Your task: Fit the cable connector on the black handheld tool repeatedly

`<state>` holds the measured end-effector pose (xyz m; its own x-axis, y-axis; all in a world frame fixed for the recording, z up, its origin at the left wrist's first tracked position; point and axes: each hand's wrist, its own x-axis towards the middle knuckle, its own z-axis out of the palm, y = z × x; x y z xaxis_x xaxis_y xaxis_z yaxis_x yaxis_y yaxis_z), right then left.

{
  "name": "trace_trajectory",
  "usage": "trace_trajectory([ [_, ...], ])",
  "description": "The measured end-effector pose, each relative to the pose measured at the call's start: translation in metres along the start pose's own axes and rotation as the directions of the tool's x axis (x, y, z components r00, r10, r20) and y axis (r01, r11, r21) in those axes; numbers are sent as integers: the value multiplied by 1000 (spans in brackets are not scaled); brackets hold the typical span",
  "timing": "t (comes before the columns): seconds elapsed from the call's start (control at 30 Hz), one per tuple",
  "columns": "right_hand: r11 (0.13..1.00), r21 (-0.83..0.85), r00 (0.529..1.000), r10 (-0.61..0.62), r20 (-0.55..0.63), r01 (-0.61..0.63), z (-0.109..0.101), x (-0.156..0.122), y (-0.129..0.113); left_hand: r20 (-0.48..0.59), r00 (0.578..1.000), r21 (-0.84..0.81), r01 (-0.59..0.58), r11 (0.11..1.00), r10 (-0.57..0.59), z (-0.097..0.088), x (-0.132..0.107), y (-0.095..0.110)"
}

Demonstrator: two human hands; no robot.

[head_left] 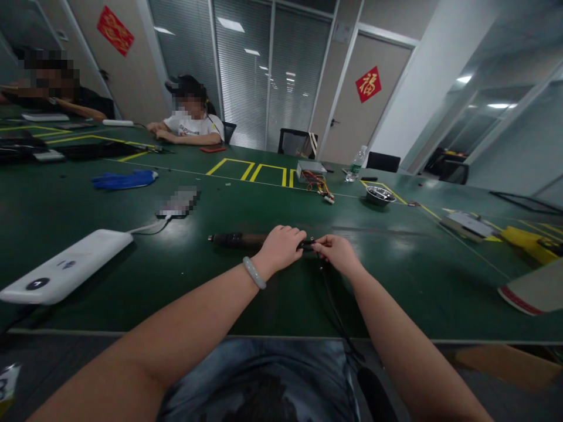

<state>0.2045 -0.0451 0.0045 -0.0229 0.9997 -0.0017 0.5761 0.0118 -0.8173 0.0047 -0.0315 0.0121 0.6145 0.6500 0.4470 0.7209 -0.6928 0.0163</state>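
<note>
A dark electric screwdriver (pixel 240 240) lies on the green table, its tip pointing left. My left hand (pixel 284 249) is closed over its right end, palm down, and hides that part. Just to the right, my right hand (pixel 336 253) pinches the black cable (pixel 325 281) close to where it meets the screwdriver's end. Whether the plug sits fully in the socket cannot be seen. From there the cable hangs down over the table's front edge.
A white power bank (pixel 70 264) with a cord to a phone (pixel 178 202) lies left, near a blue glove (pixel 125 179). Farther back stand a power supply (pixel 310 171) with loose wires, a bottle (pixel 356 164) and a metal bowl (pixel 380 196). Two people sit across the table.
</note>
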Motion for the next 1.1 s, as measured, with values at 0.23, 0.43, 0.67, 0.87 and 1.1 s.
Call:
trace_trajectory([
  [0.23, 924, -376, 983, -127, -130, 69, 0, -10, -9, -11, 1000, -7, -22, 1000, 22, 0, 0, 2],
  [0.43, 864, -489, 974, -195, -116, 115, 3, -14, -14, -3, 1000, -8, -21, 1000, 21, 3, 2, -1],
  [0.67, 873, -471, 980, -184, -78, 126, 6, -14, -16, 24, 999, -4, -24, 1000, 25, 3, 2, -2],
  [0.87, 860, -496, 982, -178, -69, 122, 7, -14, -16, 42, 999, -7, -16, 1000, 16, 2, 2, -2],
  [1.1, 700, -687, 944, -325, -62, 196, 16, -16, -19, 57, 998, 7, -16, 1000, 15, 2, 3, 1],
])
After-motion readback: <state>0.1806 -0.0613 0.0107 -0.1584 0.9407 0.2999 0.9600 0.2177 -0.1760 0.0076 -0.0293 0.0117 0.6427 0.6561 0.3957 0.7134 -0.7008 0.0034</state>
